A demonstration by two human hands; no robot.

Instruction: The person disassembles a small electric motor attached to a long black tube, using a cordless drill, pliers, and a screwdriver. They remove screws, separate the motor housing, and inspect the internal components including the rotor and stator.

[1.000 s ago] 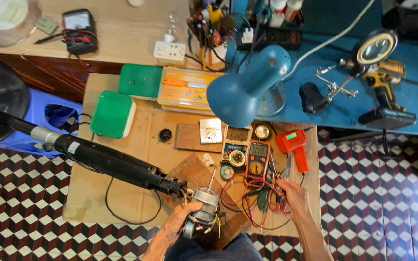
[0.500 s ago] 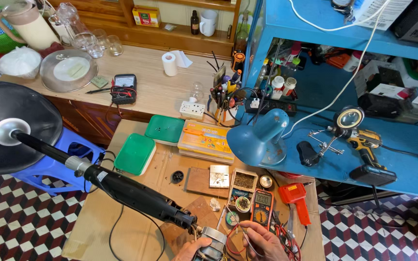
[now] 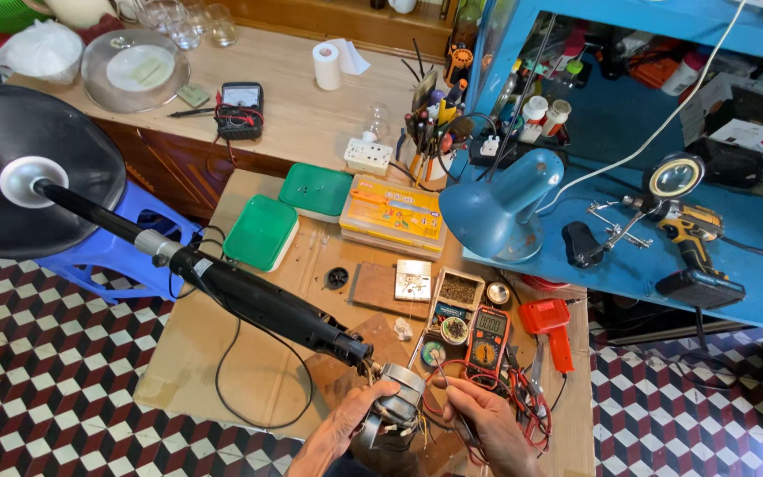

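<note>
Since the earlier frames the head view has tilted up and back, so more of the far shelf shows and the hands have slid to the bottom edge.

In the head view, the left hand (image 3: 357, 417) has its fingers clenched around the fan motor (image 3: 392, 405), low at the near edge of the cardboard-covered surface (image 3: 222, 353), at the end of the black fan pole (image 3: 258, 305). The right hand (image 3: 487, 424) grasps a thin dark probe (image 3: 459, 415) touching the motor's loose wires (image 3: 417, 428). The red multimeter (image 3: 487, 336) lies just beside them.

The risk appears to be slippage: the long pole and heavy fan base (image 3: 33, 172) could lever the motor out of the left grip, and a slipping probe could snag or bridge the thin wires.
</note>
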